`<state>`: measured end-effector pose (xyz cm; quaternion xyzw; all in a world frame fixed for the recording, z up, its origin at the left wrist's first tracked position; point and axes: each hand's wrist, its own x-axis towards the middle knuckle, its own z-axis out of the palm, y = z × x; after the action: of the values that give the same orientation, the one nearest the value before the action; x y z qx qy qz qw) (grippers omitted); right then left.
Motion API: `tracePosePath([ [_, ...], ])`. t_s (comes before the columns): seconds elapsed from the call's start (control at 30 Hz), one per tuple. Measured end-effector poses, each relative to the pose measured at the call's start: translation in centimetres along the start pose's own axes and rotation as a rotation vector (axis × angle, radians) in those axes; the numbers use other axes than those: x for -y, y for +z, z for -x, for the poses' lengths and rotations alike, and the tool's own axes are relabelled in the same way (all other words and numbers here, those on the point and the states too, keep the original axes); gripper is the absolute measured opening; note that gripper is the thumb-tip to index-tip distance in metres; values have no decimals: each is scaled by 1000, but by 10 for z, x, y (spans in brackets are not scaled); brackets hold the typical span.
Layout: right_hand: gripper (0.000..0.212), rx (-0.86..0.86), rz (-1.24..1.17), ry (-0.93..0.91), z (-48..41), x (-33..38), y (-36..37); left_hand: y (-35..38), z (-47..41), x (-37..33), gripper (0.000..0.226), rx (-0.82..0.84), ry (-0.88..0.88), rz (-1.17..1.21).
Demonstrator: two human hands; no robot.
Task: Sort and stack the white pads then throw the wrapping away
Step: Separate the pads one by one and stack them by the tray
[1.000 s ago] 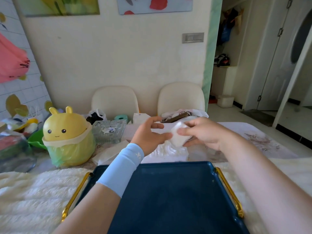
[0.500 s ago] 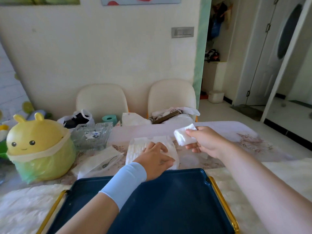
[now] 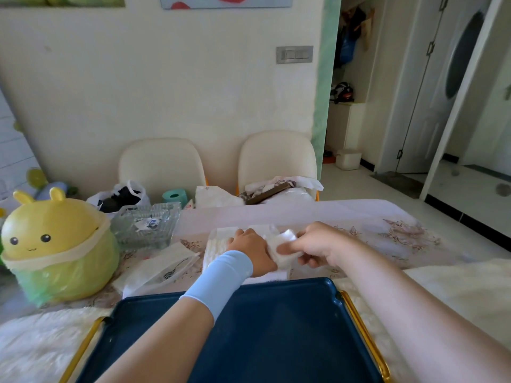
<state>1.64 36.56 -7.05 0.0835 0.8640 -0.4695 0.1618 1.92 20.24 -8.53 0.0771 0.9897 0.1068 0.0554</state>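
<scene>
A clear plastic pack of white pads [image 3: 217, 246] lies on the table just beyond the blue tray [image 3: 276, 333]. My left hand [image 3: 250, 251], with a light blue sleeve on the wrist, lies on top of the pack, its fingers pointing into it; the fingertips are hidden. My right hand [image 3: 315, 244] pinches a single folded white pad [image 3: 282, 248] right beside the left hand, low over the pack's right end.
A yellow bunny-shaped bin [image 3: 55, 250] with a green bag liner stands at the left. A glass dish [image 3: 146, 226] and a flat wrapper with a spoon print [image 3: 157, 269] lie between bin and pack. Two cream chairs stand behind the table, with bags at its far edge.
My right hand has brought the white pad down and left, from above the table to beside my left hand. The left hand has stayed on the pack.
</scene>
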Motion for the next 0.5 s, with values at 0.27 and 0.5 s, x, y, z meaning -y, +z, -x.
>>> tracePosePath([
  [0.27,43,-48,413,92,1,23,11,-5,5,3,27,28,-4,-8],
  [0.5,51,-55,613,125,-4,29,28,-9,7,10,47,58,-51,-189],
])
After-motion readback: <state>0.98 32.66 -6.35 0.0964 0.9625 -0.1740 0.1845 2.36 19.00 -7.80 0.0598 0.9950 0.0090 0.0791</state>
